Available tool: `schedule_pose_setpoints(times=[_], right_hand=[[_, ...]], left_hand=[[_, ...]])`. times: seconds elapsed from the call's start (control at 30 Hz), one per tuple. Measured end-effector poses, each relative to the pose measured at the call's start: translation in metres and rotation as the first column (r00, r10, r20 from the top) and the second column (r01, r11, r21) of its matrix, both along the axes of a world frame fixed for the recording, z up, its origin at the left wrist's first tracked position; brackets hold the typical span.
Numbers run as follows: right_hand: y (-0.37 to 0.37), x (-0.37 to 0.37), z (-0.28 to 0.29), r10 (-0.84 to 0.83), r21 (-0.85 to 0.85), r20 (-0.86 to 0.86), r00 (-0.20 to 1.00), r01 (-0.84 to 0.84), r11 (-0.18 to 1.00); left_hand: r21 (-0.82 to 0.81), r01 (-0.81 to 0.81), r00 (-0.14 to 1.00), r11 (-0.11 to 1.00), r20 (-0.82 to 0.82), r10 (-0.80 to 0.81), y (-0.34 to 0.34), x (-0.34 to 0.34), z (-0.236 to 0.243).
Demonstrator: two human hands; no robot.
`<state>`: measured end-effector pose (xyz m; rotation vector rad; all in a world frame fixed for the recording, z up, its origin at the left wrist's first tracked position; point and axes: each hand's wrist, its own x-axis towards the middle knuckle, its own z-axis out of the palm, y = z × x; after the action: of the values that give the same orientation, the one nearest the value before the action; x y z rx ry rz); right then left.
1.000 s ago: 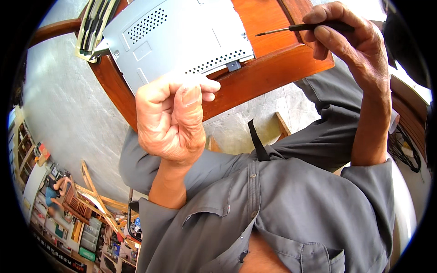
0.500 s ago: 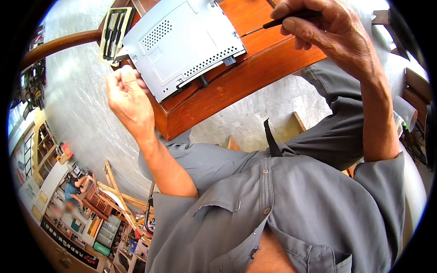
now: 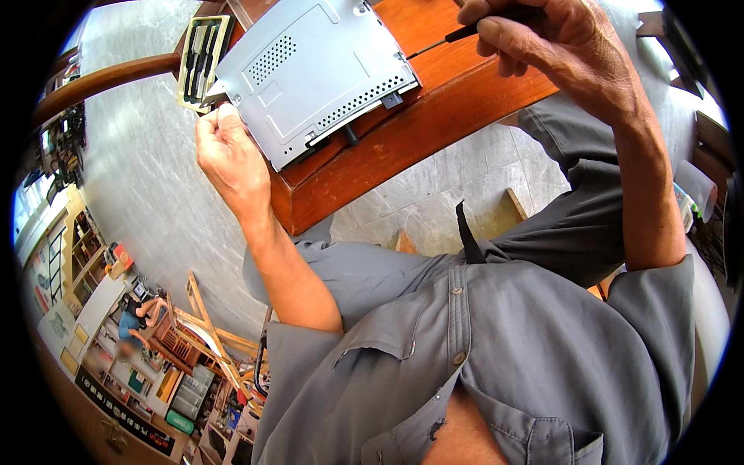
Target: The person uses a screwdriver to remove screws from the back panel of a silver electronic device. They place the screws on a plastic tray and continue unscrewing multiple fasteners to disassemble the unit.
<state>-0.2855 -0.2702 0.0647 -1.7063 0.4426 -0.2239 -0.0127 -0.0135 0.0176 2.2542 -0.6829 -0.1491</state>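
Note:
A flat silver-grey metal device casing (image 3: 318,77) with rows of vent holes lies on the corner of a reddish-brown wooden table (image 3: 341,186). In my right hand (image 3: 570,58) is a slim dark-handled screwdriver (image 3: 459,34), pinched between thumb and fingers. Its thin shaft points left, and the tip meets the casing's right edge. My left hand (image 3: 236,159) is closed at the casing's left edge, thumb and bent fingers gripping beside a small protruding bracket. Part of those fingers is hidden behind the thumb.
Beyond my left hand, a cream case (image 3: 203,66) holds several dark screwdrivers. A curved wooden rail (image 3: 108,77) runs in from the left. Far off at lower left, a person (image 3: 133,325) sits near wooden furniture (image 3: 174,341) and shelves.
My left hand has shifted slightly up and right, closing at the casing's left edge. The right hand keeps the screwdriver at the right edge. The whole view has shifted slightly.

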Motion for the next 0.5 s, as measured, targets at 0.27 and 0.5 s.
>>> schedule_pose_setpoints(times=[0.27, 0.5], right_hand=[[0.0, 0.005, -0.002, 0.008, -0.104, -0.068, 0.998, -0.015, 0.994], [0.002, 0.008, -0.003, -0.004, -0.029, -0.063, 0.998, 0.002, 1.0]], left_hand=[[0.074, 0.029, 0.992, 0.997, 0.121, -0.038, -0.007, -0.012, 0.009], [0.082, 0.046, 0.992, 0.996, 0.113, -0.055, -0.006, -0.011, 0.009]])
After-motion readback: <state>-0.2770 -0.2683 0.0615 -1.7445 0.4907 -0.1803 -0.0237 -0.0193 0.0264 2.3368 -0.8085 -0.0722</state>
